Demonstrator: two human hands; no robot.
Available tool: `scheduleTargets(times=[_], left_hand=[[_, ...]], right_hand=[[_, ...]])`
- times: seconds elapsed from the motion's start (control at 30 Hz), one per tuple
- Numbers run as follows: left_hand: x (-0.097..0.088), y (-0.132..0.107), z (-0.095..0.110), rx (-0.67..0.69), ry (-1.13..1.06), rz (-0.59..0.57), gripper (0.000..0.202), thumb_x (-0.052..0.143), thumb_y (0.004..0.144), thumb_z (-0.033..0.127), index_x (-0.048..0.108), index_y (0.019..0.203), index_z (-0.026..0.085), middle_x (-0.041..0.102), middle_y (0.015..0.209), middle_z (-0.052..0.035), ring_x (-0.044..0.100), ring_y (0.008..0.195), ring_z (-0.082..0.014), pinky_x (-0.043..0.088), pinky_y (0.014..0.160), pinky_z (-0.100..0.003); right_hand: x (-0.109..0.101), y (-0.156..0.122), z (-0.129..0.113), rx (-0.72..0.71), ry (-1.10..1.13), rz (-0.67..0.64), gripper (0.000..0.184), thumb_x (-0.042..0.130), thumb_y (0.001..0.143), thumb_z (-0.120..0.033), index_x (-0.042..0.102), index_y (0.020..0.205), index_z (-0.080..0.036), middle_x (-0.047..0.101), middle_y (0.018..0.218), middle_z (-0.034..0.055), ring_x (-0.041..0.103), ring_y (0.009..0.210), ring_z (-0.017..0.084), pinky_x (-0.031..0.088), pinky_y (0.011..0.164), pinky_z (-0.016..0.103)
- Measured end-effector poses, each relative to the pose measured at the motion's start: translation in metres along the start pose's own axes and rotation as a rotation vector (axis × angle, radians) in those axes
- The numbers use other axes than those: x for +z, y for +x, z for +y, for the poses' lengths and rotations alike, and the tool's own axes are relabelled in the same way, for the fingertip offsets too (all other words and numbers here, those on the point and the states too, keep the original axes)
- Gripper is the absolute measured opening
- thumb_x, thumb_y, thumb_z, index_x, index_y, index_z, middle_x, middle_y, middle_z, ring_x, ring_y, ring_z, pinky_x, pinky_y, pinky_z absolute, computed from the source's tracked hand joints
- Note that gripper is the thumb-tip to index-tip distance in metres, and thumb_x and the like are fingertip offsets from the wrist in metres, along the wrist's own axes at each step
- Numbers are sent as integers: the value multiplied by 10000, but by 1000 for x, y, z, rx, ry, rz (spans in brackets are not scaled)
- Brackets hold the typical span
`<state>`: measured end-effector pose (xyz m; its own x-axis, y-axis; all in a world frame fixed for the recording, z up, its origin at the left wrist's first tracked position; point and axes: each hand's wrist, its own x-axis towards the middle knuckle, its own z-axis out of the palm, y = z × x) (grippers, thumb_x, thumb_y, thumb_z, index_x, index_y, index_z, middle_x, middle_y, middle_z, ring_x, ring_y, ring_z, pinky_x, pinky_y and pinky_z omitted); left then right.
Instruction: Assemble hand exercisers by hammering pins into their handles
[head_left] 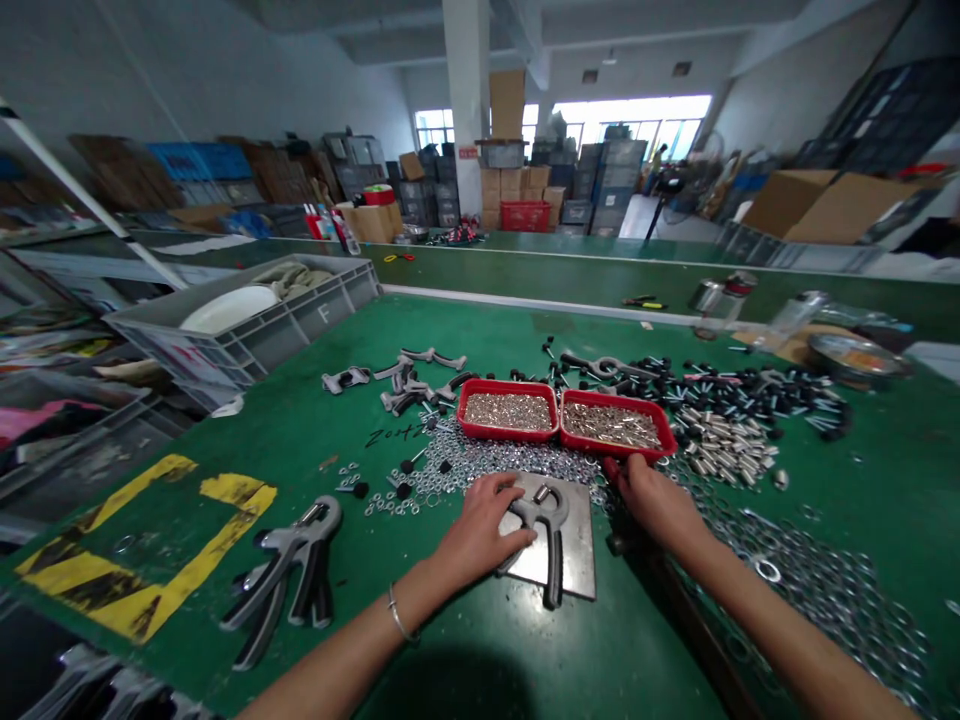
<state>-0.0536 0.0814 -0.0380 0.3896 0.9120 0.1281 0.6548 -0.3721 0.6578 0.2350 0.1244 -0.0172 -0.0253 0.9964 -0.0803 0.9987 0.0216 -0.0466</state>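
My left hand is closed on a grey-and-black hand grip strengthener, holding it against a flat metal plate. A small metal cylinder shows at its curved top. My right hand, fingers together, is at the front edge of the right red tray. By its fingertips is a dark red object, too unclear to name. Under the right forearm lies a long dark tool, resembling a hammer. To the left rest assembled grip strengtheners.
Another red tray holds small metal pins. Loose nuts and washers spread around both trays. Metal cylinders and black-headed bolts lie at the right. Grey handle parts lie behind. A grey crate stands left.
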Motion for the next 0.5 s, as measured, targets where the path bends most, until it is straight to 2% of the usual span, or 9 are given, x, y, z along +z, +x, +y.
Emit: scheduleTargets(times=[0.07,0.13,0.2,0.27,0.4,0.5], left_hand=[[3,2,1,-1,-11,-31,483,738,777,363,591,1214,218,536,1238,-85,445,1193,-278,359,1056,-443],[6,2,3,-28,-3,-32,449,741,772,366,601,1173,217,549,1173,-76,461,1141,-272,389,1013,-431],[8,1,5,-50,21,-12,421,738,772,370,603,1138,213,543,1145,-74,456,1122,-273,392,996,-428],[8,-1,6,-56,34,-5,404,726,783,371,596,1133,215,534,1146,-73,449,1122,-270,384,1000,-424],[5,-2,10,-66,56,-7,412,720,786,400,583,1131,220,525,1158,-75,443,1122,-273,375,1000,-423],[4,-1,11,-78,87,-19,413,722,781,418,582,1108,210,528,1139,-76,451,1095,-275,376,986,-431]], right_hand=[[-5,-1,4,-12,9,-7,265,386,998,-403,471,1053,-158,714,941,155,711,848,298,448,605,321],[-7,-1,4,-28,-7,-18,267,464,965,-421,470,1045,-166,706,1000,165,705,891,310,448,602,320],[-3,0,0,-39,-43,-37,220,520,937,-373,491,1005,-166,690,1038,182,697,915,328,446,594,324],[5,1,-4,-57,-61,-49,140,496,942,-296,510,980,-162,681,1042,191,692,924,328,443,592,323],[14,4,-1,-130,-17,-58,92,461,941,-239,517,927,-167,686,992,165,688,907,279,460,657,316],[2,1,6,-145,58,-37,109,505,908,-289,495,910,-180,686,921,134,681,823,245,474,676,314]])
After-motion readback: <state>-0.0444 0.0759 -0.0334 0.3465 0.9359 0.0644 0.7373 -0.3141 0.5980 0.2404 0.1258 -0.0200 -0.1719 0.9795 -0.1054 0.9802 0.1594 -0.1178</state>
